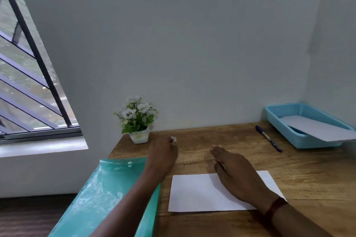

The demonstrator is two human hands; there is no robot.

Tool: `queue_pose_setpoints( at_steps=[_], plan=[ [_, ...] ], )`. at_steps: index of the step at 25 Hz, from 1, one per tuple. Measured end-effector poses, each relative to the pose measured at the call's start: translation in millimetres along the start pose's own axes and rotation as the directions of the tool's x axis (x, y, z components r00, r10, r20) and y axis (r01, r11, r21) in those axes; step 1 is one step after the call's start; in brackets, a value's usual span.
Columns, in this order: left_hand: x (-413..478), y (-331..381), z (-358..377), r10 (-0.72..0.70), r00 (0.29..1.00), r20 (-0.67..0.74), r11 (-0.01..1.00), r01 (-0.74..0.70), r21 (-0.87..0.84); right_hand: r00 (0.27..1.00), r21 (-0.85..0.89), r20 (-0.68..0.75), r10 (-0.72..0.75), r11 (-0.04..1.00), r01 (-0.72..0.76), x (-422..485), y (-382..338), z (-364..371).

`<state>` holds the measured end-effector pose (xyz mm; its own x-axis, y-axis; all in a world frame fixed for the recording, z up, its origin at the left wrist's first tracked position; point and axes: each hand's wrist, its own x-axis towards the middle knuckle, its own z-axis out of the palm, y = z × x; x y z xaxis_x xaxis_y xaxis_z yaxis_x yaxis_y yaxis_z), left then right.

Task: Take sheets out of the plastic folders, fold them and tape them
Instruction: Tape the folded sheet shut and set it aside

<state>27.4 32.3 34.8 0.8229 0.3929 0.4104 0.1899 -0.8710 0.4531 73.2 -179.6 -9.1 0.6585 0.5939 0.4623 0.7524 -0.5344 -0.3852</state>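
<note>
A white sheet lies flat on the wooden counter, close to the person's edge, and everything else is placed from it here. The right grip rests across the sheet's right half, released, fingers straight and together, with the fingertips reaching past the sheet's far edge onto bare wood. A dark red band circles that wrist, just off the sheet's near right corner.

The left grip is beyond the sheet's far left corner, clenched, its fingers curled round a small pale thing that shows at the fingertips. Blur hides what that thing is. The forearm runs back alongside the sheet's left edge.

Left of the sheet, just beside it, lies a translucent green plastic folder. It hangs off the counter's left side, and the forearm crosses over it.

Well beyond the sheet and to its left, against the wall, stands a small white pot of white flowers. Beyond the sheet to its right lies a blue pen, and farther right again sits a blue mesh basket. A second paper lies in the basket, its end overhanging the rim. A barred window is far off to the sheet's left.
</note>
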Motion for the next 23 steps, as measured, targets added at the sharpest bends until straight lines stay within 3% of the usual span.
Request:
queue_pose_setpoints(
  at_steps=[6,14,17,20,23],
  plan=[
    [39.1,-17.9,35.8,0.012,1.000,0.016,0.940,-0.017,0.340,0.971,0.089,-0.235,0.044,0.996,-0.024,-1.9,12.5,-7.8],
    [49.4,-7.8,54.3,-0.041,0.997,-0.063,0.901,0.064,0.429,0.974,0.060,-0.225,0.037,0.998,-0.024,-2.4,5.7,-6.4],
    [47.1,-10.6,53.4,-0.038,0.999,-0.022,0.888,0.044,0.458,0.973,0.066,-0.226,0.040,0.998,-0.025,-2.7,4.3,-8.2],
    [44.1,-7.4,45.9,0.022,1.000,0.004,0.920,-0.022,0.392,0.971,0.080,-0.233,0.047,0.996,-0.029,-2.5,2.8,-10.6],
    [30.0,13.7,33.2,0.028,0.999,-0.036,0.995,-0.024,0.100,0.968,0.120,-0.227,0.104,0.990,-0.078,-1.7,6.2,-16.5]
  ],
)
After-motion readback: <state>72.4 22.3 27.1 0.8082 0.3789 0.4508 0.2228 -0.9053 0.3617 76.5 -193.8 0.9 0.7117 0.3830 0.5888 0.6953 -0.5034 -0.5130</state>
